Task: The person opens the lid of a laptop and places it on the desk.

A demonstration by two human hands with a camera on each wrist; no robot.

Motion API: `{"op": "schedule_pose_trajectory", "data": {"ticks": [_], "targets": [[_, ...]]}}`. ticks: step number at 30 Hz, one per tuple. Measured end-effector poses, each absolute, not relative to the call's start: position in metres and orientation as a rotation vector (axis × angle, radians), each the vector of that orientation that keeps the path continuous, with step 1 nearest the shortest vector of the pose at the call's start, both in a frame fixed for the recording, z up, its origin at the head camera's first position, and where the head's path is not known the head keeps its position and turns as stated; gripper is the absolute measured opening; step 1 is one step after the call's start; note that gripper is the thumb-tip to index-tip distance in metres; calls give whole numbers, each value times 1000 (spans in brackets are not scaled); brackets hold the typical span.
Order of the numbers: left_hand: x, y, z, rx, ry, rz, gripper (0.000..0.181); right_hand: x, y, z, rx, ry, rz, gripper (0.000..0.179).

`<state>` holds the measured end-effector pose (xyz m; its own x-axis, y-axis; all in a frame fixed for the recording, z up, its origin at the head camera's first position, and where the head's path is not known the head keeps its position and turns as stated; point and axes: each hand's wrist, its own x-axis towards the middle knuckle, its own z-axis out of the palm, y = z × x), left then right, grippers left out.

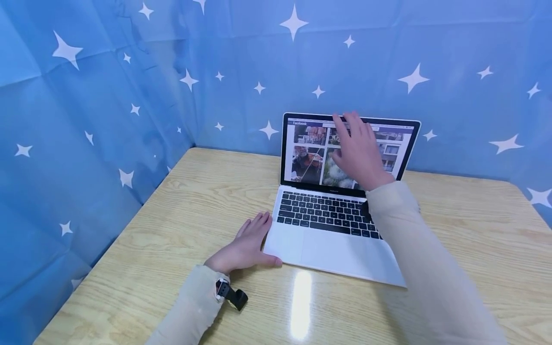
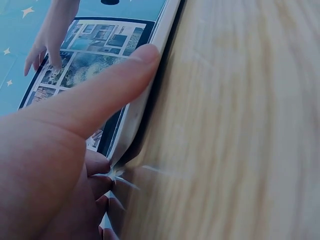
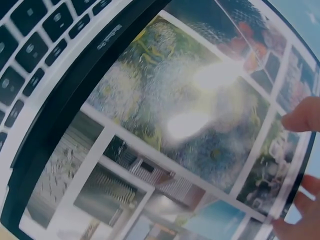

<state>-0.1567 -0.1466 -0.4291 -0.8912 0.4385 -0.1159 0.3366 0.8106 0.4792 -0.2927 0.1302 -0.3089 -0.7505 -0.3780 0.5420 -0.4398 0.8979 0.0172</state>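
Observation:
An unfolded silver laptop point(image 1: 332, 249) lies on the wooden table, its lit screen point(image 1: 308, 165) showing a page of photos. At the laptop's left front corner rests my left hand point(image 1: 247, 244). Its thumb point(image 2: 120, 82) lies against the front edge, and the other fingers extend along the left side. My right hand point(image 1: 360, 153) reaches across in front of the screen. Fairly straight fingers meet the screen's top edge, with the thumb apart from them. In the right wrist view, fingertips point(image 3: 305, 115) show at the screen's border. My right forearm covers part of the keyboard point(image 1: 321, 211).
Behind and to the left of the wooden table point(image 1: 185, 206) hangs a blue cloth point(image 1: 237, 62) with white stars. A black device on a strap point(image 1: 233, 294) sits at my left wrist. Light reflects off the tabletop in front of the laptop.

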Motion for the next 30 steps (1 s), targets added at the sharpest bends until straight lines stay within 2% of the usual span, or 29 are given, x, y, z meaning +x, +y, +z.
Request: {"op": "schedule_pose_trajectory", "data": {"ticks": [13,25,30], "targets": [[-165,-147,-434,654,2764,656,116,-266,145,-308,642,-2536,120,85],[-172,-141,-433,682,2776,676,114,-200,187,-341,625,-2589,194,59],[-174,-142,-431,637,2842,685,102,-183,214,-349,606,-2599,164,52]]}}
